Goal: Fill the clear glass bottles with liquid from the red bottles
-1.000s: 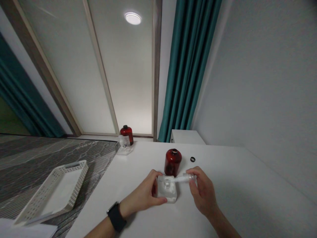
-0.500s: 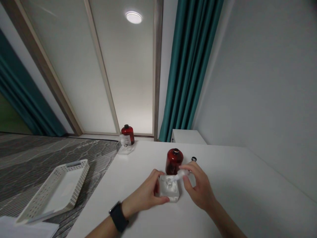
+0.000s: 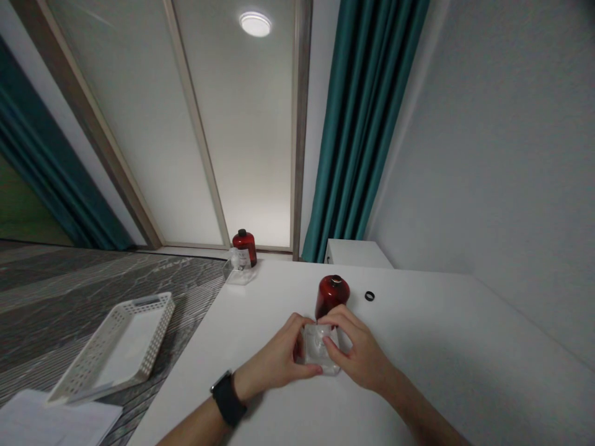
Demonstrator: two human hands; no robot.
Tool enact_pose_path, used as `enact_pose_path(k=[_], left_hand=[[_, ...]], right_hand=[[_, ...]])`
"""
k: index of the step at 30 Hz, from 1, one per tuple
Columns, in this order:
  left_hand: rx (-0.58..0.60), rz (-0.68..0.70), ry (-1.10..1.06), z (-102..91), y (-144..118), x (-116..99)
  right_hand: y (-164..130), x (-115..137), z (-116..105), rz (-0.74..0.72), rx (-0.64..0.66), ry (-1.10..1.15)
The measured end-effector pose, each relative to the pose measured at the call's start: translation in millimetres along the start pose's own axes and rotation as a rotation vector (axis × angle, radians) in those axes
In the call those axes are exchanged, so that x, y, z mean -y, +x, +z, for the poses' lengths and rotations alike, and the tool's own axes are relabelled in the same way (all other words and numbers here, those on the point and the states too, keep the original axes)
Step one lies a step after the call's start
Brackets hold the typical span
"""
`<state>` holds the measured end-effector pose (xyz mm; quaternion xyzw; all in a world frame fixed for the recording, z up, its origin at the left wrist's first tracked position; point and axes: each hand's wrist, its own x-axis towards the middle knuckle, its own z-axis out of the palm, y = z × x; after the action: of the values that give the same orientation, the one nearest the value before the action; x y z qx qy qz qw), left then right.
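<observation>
My left hand (image 3: 283,356) grips the left side of a clear, square glass bottle (image 3: 320,360) on the white table, thumb at the near edge and fingers at the far edge. Over the bottle's neck, my right hand (image 3: 357,350) is closed in a pinch on a small whitish stopper, mostly hidden behind the fingers. Just behind both hands stands a dark red bottle (image 3: 333,291) with an uncapped-looking neck. A small black ring-shaped cap (image 3: 369,296) lies to its right.
At the table's far left corner stand another red bottle (image 3: 246,244) with a black cap and a clear glass container (image 3: 239,272). A white perforated basket (image 3: 158,337) and papers (image 3: 60,421) are left of the table (image 3: 418,371). A white cabinet (image 3: 357,253) is behind.
My right hand has moved left with the whitish stopper, from beside the glass bottle to over its neck. The left hand keeps its hold. The view has shifted slightly.
</observation>
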<state>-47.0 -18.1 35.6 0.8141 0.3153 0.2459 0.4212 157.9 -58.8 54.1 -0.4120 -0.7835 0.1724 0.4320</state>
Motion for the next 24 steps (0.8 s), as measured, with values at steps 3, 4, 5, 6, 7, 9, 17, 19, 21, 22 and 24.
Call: enact_pose_path(k=[3,4,5,6,7,9,17,19,21,22,24], left_hand=[[0.01,0.011,0.016,-1.6,-1,0],[0.011,0.025,0.021,-2.5,-1,0],[0.006,0.051,0.029,-3.7,-1,0],[-0.008,0.088,0.038,-5.0,-1,-1],[-0.03,0.132,0.046,-6.4,-1,-2],[-0.077,0.21,0.06,-9.3,0,-6],[0.077,0.15,0.224,-28.4,15,-32],[0.153,0.136,0.25,-34.0,19,-36],[0.193,0.116,0.265,-36.2,20,-37],[0.195,0.106,0.266,-35.9,20,-37],[0.177,0.097,0.251,-33.2,19,-35]], right_hand=[[-7,-5,4,0.005,0.006,0.01],[-9,-6,5,0.006,0.008,0.013],[-9,-7,5,0.006,0.01,0.014],[-10,-8,5,0.007,0.01,0.015],[-10,-8,6,0.01,0.01,0.015],[-9,-7,5,0.031,0.02,0.019],[-12,-4,3,0.184,0.043,0.065],[-12,-2,2,0.171,0.066,0.077],[-11,-1,0,0.168,0.074,0.09],[-10,-1,0,0.173,0.076,0.095],[-9,-1,-1,0.194,0.073,0.104]])
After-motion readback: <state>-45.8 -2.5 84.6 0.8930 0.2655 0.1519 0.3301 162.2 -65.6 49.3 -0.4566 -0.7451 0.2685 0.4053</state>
